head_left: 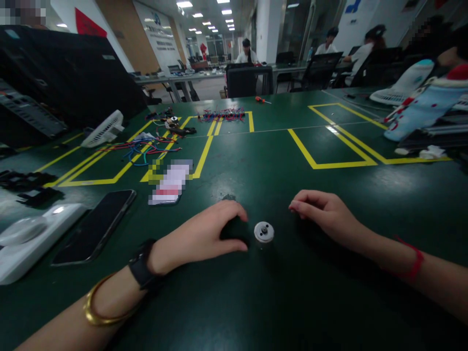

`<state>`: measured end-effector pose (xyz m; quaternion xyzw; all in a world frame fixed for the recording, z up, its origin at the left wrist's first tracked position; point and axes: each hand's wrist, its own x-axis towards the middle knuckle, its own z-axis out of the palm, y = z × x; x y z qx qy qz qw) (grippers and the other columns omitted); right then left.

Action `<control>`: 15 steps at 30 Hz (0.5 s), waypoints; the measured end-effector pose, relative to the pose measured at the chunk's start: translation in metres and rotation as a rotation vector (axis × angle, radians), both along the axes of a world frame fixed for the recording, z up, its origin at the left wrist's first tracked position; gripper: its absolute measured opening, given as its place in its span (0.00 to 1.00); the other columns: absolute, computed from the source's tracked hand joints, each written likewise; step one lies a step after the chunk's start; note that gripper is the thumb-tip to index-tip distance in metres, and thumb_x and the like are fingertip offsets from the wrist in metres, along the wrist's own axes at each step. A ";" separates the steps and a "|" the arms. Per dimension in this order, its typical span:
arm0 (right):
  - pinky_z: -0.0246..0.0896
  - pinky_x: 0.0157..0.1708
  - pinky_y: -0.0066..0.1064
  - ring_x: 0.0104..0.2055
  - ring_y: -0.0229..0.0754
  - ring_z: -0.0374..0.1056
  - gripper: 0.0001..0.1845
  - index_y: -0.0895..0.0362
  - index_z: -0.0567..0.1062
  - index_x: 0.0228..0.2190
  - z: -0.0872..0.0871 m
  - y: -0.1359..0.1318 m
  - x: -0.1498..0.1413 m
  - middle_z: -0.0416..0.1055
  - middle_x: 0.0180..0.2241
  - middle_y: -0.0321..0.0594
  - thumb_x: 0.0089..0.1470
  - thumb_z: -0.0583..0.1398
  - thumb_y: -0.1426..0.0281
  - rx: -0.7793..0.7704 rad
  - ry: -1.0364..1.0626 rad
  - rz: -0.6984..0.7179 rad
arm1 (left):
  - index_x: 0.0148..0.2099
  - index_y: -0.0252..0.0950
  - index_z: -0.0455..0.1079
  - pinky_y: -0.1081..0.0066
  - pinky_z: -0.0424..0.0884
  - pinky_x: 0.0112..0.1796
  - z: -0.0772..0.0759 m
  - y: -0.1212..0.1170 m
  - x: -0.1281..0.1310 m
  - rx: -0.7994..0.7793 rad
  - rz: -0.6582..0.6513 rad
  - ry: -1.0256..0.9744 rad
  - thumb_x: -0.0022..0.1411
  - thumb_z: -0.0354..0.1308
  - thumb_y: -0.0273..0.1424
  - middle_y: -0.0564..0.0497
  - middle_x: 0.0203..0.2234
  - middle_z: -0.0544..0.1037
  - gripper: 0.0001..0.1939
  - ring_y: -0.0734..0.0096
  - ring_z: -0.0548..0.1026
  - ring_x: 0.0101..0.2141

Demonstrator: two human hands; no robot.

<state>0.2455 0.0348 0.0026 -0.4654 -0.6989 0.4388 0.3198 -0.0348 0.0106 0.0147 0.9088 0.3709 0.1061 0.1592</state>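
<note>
A small motor point(263, 232) stands upright on the dark green table, its silver round face up, with a short shaft in the middle and dark holes beside it. Just left of it is my left hand point(210, 229), thumb and fingers spread apart in a C shape, not touching it. My right hand point(323, 209) rests to the right of the motor and a little farther away. Its fingers are curled, with thumb and forefinger pinched together; whatever may be between the tips is too small to make out.
On the left lie a black phone point(97, 224), a white power strip point(40, 234) and a phone with a lit screen point(171, 183). Farther back are loose wires point(146, 146), a wire bundle point(223, 115) and an orange screwdriver point(262, 100). A light blue bottle point(420, 109) stands right.
</note>
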 end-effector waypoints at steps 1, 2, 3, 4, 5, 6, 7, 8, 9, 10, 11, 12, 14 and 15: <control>0.57 0.26 0.28 0.26 0.35 0.62 0.13 0.56 0.74 0.29 -0.004 0.001 0.002 0.68 0.25 0.33 0.56 0.60 0.59 -0.027 0.016 -0.023 | 0.43 0.35 0.66 0.66 0.67 0.37 0.003 0.003 -0.004 0.129 0.016 0.117 0.63 0.58 0.32 0.48 0.38 0.73 0.08 0.64 0.71 0.38; 0.57 0.26 0.28 0.26 0.35 0.62 0.13 0.56 0.74 0.29 -0.006 0.002 0.003 0.68 0.25 0.34 0.56 0.60 0.59 -0.043 0.027 -0.036 | 0.37 0.35 0.67 0.64 0.65 0.35 0.006 0.005 -0.007 0.289 -0.004 0.243 0.64 0.55 0.29 0.48 0.32 0.73 0.03 0.63 0.71 0.34; 0.57 0.27 0.28 0.26 0.35 0.62 0.13 0.56 0.75 0.30 -0.008 0.002 0.004 0.69 0.26 0.34 0.56 0.60 0.59 -0.051 0.027 -0.035 | 0.34 0.35 0.66 0.63 0.63 0.34 0.007 0.007 -0.009 0.413 -0.036 0.357 0.65 0.53 0.26 0.49 0.28 0.72 0.06 0.62 0.70 0.32; 0.57 0.27 0.28 0.27 0.35 0.62 0.13 0.56 0.75 0.30 -0.008 0.001 0.004 0.69 0.26 0.34 0.57 0.59 0.59 -0.053 0.015 -0.023 | 0.33 0.35 0.66 0.63 0.62 0.33 0.008 0.009 -0.009 0.494 -0.057 0.435 0.65 0.52 0.25 0.49 0.27 0.72 0.07 0.62 0.69 0.31; 0.57 0.28 0.28 0.27 0.35 0.63 0.13 0.55 0.75 0.30 -0.008 0.000 0.004 0.69 0.26 0.34 0.57 0.59 0.59 -0.047 -0.010 -0.005 | 0.33 0.36 0.66 0.63 0.61 0.32 0.008 0.011 -0.008 0.536 -0.068 0.491 0.65 0.52 0.24 0.50 0.26 0.72 0.07 0.61 0.69 0.30; 0.58 0.29 0.29 0.27 0.35 0.63 0.13 0.55 0.75 0.30 -0.007 -0.001 0.003 0.69 0.25 0.33 0.57 0.59 0.58 -0.035 -0.042 0.015 | 0.34 0.36 0.66 0.63 0.60 0.31 0.008 0.011 -0.006 0.548 -0.082 0.522 0.65 0.52 0.24 0.50 0.27 0.72 0.06 0.61 0.69 0.30; 0.58 0.29 0.29 0.28 0.36 0.63 0.13 0.55 0.75 0.30 -0.006 -0.002 0.003 0.68 0.25 0.33 0.57 0.59 0.58 -0.020 -0.071 0.032 | 0.35 0.36 0.66 0.63 0.60 0.31 0.007 0.012 -0.003 0.547 -0.094 0.541 0.65 0.53 0.24 0.50 0.26 0.72 0.05 0.61 0.69 0.30; 0.58 0.29 0.29 0.28 0.36 0.63 0.13 0.55 0.75 0.30 -0.005 -0.002 0.003 0.68 0.25 0.33 0.57 0.59 0.58 -0.007 -0.096 0.044 | 0.35 0.36 0.66 0.64 0.59 0.31 0.006 0.011 -0.001 0.540 -0.097 0.555 0.65 0.53 0.24 0.50 0.27 0.73 0.05 0.61 0.69 0.30; 0.58 0.29 0.29 0.28 0.36 0.64 0.13 0.55 0.75 0.29 -0.004 -0.003 0.003 0.68 0.25 0.33 0.57 0.59 0.58 0.007 -0.115 0.048 | 0.35 0.37 0.66 0.64 0.59 0.31 0.005 0.011 0.000 0.534 -0.091 0.564 0.65 0.53 0.24 0.50 0.27 0.73 0.05 0.60 0.69 0.30; 0.58 0.29 0.29 0.28 0.36 0.64 0.13 0.55 0.75 0.29 -0.004 -0.003 0.002 0.68 0.25 0.33 0.57 0.59 0.58 0.022 -0.130 0.049 | 0.36 0.37 0.66 0.64 0.59 0.31 0.003 0.011 0.001 0.531 -0.082 0.568 0.65 0.53 0.24 0.50 0.28 0.73 0.04 0.60 0.69 0.31; 0.58 0.29 0.29 0.28 0.37 0.64 0.13 0.55 0.75 0.29 -0.004 -0.003 0.001 0.69 0.26 0.34 0.57 0.58 0.58 0.036 -0.144 0.050 | 0.36 0.37 0.65 0.64 0.59 0.31 0.002 0.010 0.002 0.532 -0.074 0.570 0.65 0.53 0.25 0.50 0.29 0.73 0.04 0.60 0.69 0.31; 0.59 0.29 0.30 0.29 0.37 0.65 0.13 0.55 0.75 0.30 -0.004 -0.003 0.001 0.69 0.26 0.34 0.57 0.58 0.59 0.053 -0.158 0.055 | 0.36 0.37 0.65 0.64 0.59 0.31 0.001 0.010 0.002 0.535 -0.067 0.569 0.65 0.53 0.25 0.50 0.29 0.73 0.04 0.60 0.69 0.31; 0.60 0.31 0.31 0.31 0.38 0.67 0.12 0.55 0.75 0.30 -0.004 -0.003 -0.001 0.71 0.29 0.35 0.58 0.58 0.60 0.097 -0.191 0.090 | 0.37 0.37 0.66 0.64 0.59 0.31 -0.001 0.009 0.001 0.541 -0.062 0.561 0.66 0.53 0.25 0.49 0.29 0.73 0.04 0.60 0.69 0.31; 0.61 0.33 0.31 0.32 0.39 0.67 0.12 0.55 0.75 0.30 -0.004 -0.004 -0.002 0.71 0.30 0.36 0.58 0.58 0.61 0.123 -0.208 0.121 | 0.37 0.37 0.66 0.64 0.58 0.31 -0.002 0.009 0.001 0.543 -0.062 0.555 0.66 0.53 0.25 0.49 0.29 0.73 0.03 0.60 0.69 0.31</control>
